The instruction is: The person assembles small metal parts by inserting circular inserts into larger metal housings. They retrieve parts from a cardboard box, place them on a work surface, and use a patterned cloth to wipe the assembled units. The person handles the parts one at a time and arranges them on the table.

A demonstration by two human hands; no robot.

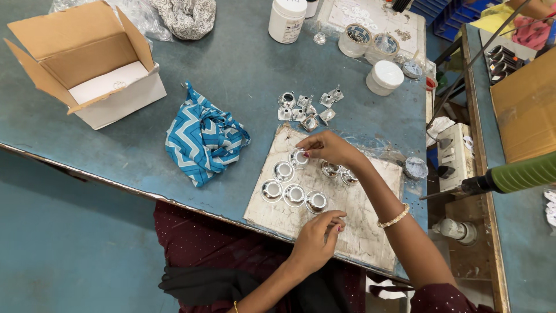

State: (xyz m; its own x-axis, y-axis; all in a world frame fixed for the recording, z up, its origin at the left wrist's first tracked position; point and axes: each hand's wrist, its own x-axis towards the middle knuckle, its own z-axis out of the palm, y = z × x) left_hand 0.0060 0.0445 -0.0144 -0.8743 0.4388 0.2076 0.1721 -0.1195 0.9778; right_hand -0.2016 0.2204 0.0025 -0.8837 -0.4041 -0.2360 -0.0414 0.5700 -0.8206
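- On the worn whitish board [359, 232] atop the blue-grey surface [243, 75], small shiny silver metal cups [294, 195] sit clustered.
- Right hand [329, 147] pinches one cup [298, 156].
- Left hand [317, 236], fingers curled, touches the board beside them.

Bare worktop [243, 64] lies open between cardboard box [87, 61] and jars [324, 29]. Blue cloth [204, 142] blocks the left; metal cups [289, 188] and loose silver parts [307, 107] crowd the board [359, 232].

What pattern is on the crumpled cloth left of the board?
Blue and white zigzag stripes on the cloth, seen clearly in the head view.
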